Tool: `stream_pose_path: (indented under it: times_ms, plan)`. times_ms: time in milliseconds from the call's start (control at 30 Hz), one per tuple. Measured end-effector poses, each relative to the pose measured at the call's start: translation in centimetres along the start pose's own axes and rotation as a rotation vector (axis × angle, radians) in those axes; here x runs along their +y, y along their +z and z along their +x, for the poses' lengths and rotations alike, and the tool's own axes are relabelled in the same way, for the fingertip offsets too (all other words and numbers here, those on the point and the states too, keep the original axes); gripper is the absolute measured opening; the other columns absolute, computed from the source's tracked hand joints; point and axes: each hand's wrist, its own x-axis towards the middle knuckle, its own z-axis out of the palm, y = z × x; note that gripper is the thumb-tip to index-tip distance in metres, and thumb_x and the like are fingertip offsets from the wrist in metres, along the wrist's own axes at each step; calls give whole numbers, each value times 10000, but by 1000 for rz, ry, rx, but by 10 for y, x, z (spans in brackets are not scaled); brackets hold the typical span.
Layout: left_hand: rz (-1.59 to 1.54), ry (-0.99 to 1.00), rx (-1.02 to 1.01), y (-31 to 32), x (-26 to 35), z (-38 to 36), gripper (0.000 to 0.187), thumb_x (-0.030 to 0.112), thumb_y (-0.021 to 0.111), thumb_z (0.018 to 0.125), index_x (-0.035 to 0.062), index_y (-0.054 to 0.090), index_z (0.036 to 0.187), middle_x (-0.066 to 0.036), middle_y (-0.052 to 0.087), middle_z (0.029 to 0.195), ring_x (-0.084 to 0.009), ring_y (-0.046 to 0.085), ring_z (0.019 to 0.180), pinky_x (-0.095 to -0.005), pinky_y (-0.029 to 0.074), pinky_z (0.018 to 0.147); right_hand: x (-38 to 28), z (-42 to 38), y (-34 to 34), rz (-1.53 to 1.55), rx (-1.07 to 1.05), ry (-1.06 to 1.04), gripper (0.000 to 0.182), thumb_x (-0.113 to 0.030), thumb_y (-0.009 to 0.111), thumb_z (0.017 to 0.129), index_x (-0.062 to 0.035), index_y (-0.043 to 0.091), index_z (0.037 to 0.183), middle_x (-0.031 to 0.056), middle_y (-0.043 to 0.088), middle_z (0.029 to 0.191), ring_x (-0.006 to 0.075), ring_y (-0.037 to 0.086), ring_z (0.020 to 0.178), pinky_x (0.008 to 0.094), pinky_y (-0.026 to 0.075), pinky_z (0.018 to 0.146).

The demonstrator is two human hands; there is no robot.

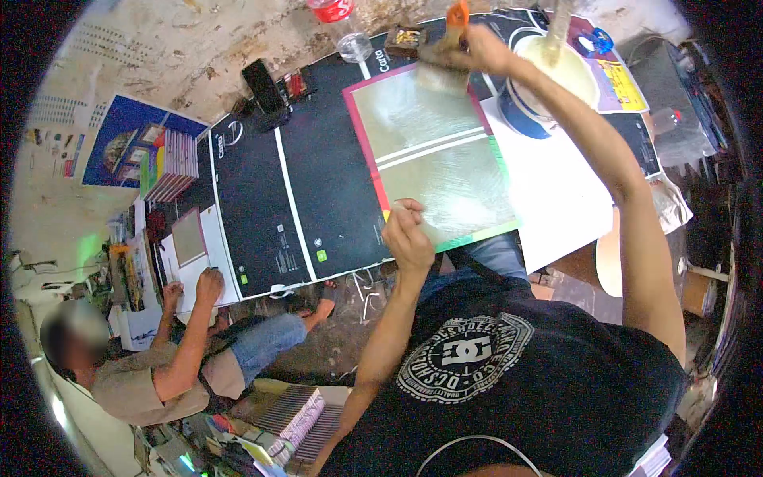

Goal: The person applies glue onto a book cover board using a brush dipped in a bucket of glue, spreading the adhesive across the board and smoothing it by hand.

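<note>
My right hand point(483, 52) is closed around a wide paintbrush point(443, 78) with an orange handle. Its bristles touch the far edge of a glossy, wet-looking cover sheet point(453, 179). The sheet has a coloured border in pink, red and green, and two white strips cross its middle. At the near left corner of the sheet, my left hand point(409, 238) has its fingers curled over the edge; the corner beneath is hidden. Right of the brush stands a bucket point(524, 119) of creamy white paste with a thick stick point(559, 24) in it.
White paper point(556, 191) lies right of the sheet on the black table covering point(254, 199). A plastic bottle point(350, 40), phone point(262, 86) and book stack point(171, 167) stand toward the back and left. A co-worker point(159, 374) handles another sheet at the left end.
</note>
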Motion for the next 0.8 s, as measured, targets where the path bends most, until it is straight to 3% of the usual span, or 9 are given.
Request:
stream_pose_path:
  times_ms: [67,100,233,300,467,567,667,700,800]
  plan:
    - [16,1,-20,-2,1,2,637,443,206,1022,0,597,784,-69,515,613,-174,495,578,-326,398,573,-20,38,-25,-115,-235,292,267,-195,688,823,-31,652,1031,158,654,1077,270,603,1066,385,458,901]
    - [-7,-38,-36,-4,0,0,632,441,203,1020,4,597,791,-84,532,634,-186,506,585,-331,406,576,-33,42,-26,-160,54,131,588,-279,718,778,-139,512,1311,211,680,894,342,672,801,431,530,711]
    - [16,-10,-129,-2,-3,3,596,413,195,1020,0,578,822,-103,554,678,-205,526,618,-335,426,602,-68,48,-22,155,-504,-162,242,-137,670,812,-33,650,1030,159,650,1061,259,604,1045,375,455,912]
    - [-24,32,-117,1,-3,3,586,407,198,1017,-1,575,830,-106,555,692,-206,525,624,-332,428,611,-85,52,4,322,-716,-331,212,-117,671,805,-42,666,1003,135,663,975,256,630,947,369,484,857]
    - [-12,26,-121,-1,-9,1,590,424,211,1007,-3,576,827,-104,551,713,-196,514,636,-322,424,624,-49,138,68,57,-365,-403,214,-199,678,830,-38,677,971,123,678,833,257,658,747,340,517,690]
    - [-20,3,-122,-2,-5,3,568,418,238,1003,-10,566,824,-112,538,709,-209,511,630,-327,415,605,-69,163,46,235,-304,-590,239,-281,707,762,-80,665,885,225,656,818,396,642,769,462,516,644]
    - [-84,5,-102,0,-8,1,508,370,280,1006,-26,540,822,-135,521,709,-239,513,613,-341,410,574,-65,157,64,511,-775,-469,334,-274,737,739,-67,686,995,150,688,959,270,653,864,366,508,777]
    - [-93,8,-99,2,-9,0,507,365,277,1007,-27,540,823,-131,516,705,-233,508,612,-336,408,574,-72,152,62,284,-884,-411,311,-242,722,735,-88,693,1005,157,686,969,281,654,868,365,508,777]
    - [-28,21,-86,0,-9,0,576,422,230,1013,-4,561,813,-74,516,674,-170,461,586,-307,370,562,-86,143,60,16,-569,-266,305,-212,716,731,-97,689,1012,175,679,905,301,655,852,391,506,739]
